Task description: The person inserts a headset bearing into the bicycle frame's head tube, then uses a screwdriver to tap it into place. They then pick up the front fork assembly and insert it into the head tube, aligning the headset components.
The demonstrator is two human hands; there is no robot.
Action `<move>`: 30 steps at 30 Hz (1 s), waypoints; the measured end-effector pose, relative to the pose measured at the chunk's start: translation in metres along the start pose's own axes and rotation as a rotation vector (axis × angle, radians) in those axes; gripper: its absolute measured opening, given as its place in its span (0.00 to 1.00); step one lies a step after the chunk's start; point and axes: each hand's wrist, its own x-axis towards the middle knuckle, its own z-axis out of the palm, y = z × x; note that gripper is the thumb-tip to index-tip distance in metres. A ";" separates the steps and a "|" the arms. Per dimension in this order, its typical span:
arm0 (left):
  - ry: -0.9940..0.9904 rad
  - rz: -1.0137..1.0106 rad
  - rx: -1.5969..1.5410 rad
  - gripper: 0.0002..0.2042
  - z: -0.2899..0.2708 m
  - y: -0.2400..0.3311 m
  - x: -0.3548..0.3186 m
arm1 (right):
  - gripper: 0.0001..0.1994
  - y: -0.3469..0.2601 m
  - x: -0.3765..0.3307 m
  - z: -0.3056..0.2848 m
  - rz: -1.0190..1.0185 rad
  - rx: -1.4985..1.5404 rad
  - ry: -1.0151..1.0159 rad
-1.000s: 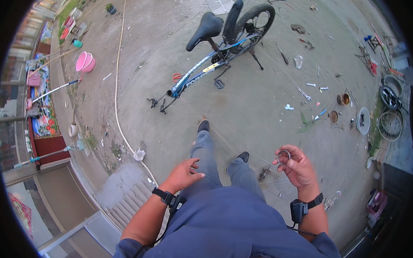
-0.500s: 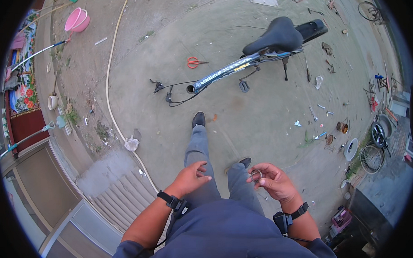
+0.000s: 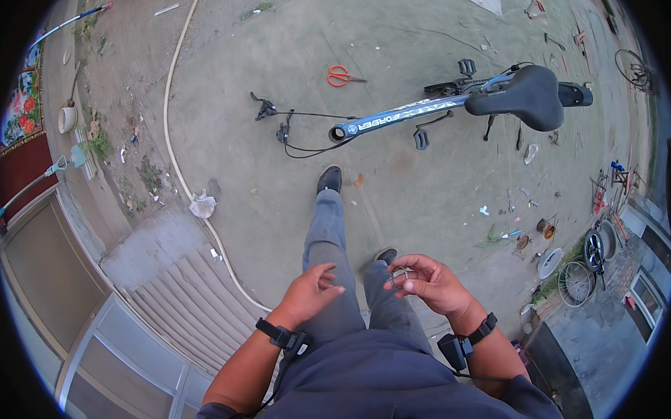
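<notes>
Between the thumb and fingertips of my right hand is a small, thin metal ring that looks like a bearing cage. My left hand holds nothing; its fingers are loosely bent and apart, a short way left of the ring. Both hands are in front of my waist, above my legs. Beyond my feet stands a blue bicycle frame with a black saddle, its open head tube pointing left. Brake levers on cables lie on the ground by that end.
Orange-handled scissors lie past the frame. A pale hose runs along the left. Scattered tools and scraps cover the right side, with a white basin and a loose wheel farther over. Corrugated sheeting lies at lower left.
My right hand has come left with the ring, closer to my left hand. The view has turned, so the bicycle frame appears farther right and more level. My left hand has hardly moved.
</notes>
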 end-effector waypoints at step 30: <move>0.031 0.558 -0.033 0.26 -0.009 0.071 -0.025 | 0.22 0.028 0.036 0.034 0.153 -0.048 0.003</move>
